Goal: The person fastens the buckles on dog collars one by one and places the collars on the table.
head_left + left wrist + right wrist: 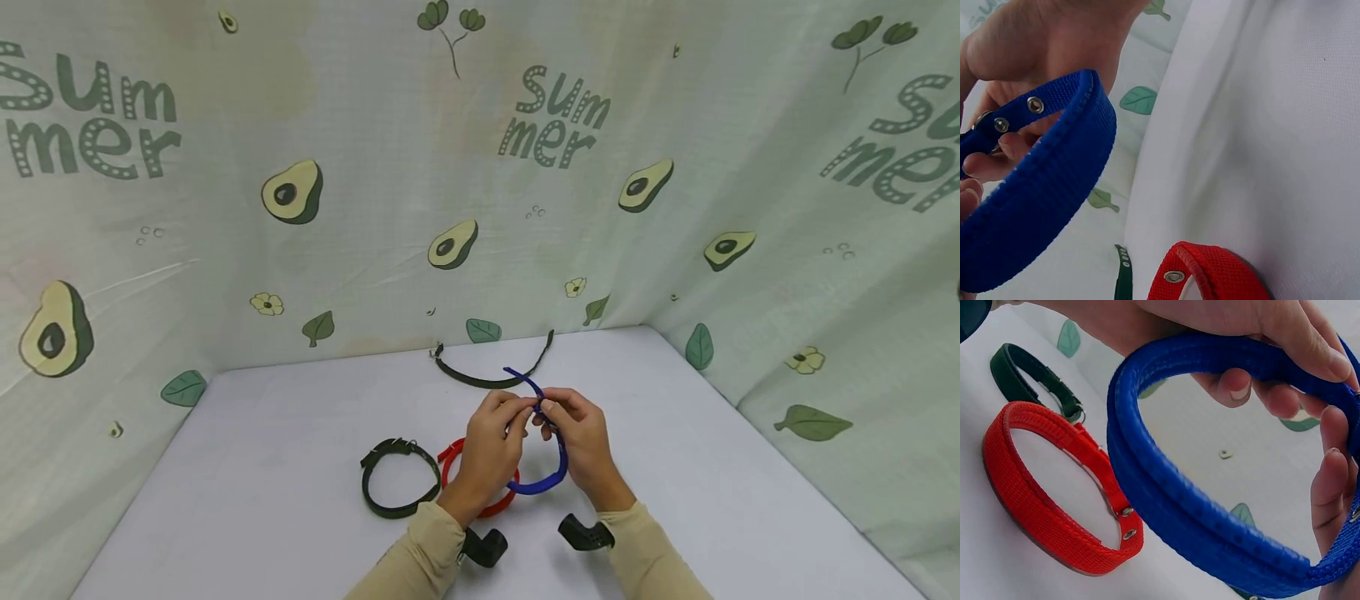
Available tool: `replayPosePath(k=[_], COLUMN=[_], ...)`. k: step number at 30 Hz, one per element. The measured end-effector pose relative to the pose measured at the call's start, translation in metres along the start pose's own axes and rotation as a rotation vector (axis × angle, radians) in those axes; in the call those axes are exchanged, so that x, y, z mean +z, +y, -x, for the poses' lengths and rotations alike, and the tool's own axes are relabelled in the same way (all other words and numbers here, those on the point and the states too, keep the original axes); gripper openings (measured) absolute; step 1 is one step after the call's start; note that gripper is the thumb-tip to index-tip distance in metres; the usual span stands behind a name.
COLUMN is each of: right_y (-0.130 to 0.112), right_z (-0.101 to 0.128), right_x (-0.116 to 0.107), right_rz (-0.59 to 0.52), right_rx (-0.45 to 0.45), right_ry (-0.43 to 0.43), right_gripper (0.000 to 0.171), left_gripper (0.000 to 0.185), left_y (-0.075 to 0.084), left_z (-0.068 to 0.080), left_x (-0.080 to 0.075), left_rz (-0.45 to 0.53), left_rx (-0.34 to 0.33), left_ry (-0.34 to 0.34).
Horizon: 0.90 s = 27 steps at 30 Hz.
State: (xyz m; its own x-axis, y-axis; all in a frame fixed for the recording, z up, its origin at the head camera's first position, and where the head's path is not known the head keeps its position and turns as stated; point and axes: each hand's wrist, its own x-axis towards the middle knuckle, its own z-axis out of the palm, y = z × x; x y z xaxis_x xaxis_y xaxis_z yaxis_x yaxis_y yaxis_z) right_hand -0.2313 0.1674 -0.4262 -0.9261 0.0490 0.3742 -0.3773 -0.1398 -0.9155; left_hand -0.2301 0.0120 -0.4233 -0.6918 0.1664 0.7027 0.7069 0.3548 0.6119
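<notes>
At the lower centre of the head view, both hands meet above the white table (697, 467): the left hand (491, 446) and right hand (581, 437) each pinch the blue collar (551, 467) near its top, fingers curled tight on the strap, its loop hanging between them. Just left, under the left hand, lies the red collar (453, 458), with a closed dark green collar (397, 479) beside it. Farther back, near the avocado-print curtain (360, 192), an open dark strap (491, 375) lies curved.

Beige long sleeves (427, 550) cover both forearms to the wrists; a black wrist camera (483, 546) sits under each, hands bare
</notes>
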Motion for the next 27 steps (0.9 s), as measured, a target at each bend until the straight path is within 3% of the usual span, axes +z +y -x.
replayPosePath(k=[9,17,27], right_y=[-0.0008,-0.0019,-0.0027], right_z=[-0.0004,-0.0014,-0.0010], right_x=[-0.0059,-0.0090,-0.0095], right_rz=[0.066,0.093,0.216], right_rx=[-0.051,-0.097,-0.122], right_ry=[-0.073,-0.129,-0.149], right_gripper=[0.026,0.027,0.024], left_gripper=[0.019,0.018,0.017], left_y=[-0.0006,-0.0013,-0.0037], left_z=[0.0004,-0.0007,-0.0010], left_x=[0.0009,-0.0003,-0.0032], left_rz=[-0.071,-0.076,-0.083], left_rx=[0.043,0.044,0.018], left_ry=[0.002,0.002,-0.012])
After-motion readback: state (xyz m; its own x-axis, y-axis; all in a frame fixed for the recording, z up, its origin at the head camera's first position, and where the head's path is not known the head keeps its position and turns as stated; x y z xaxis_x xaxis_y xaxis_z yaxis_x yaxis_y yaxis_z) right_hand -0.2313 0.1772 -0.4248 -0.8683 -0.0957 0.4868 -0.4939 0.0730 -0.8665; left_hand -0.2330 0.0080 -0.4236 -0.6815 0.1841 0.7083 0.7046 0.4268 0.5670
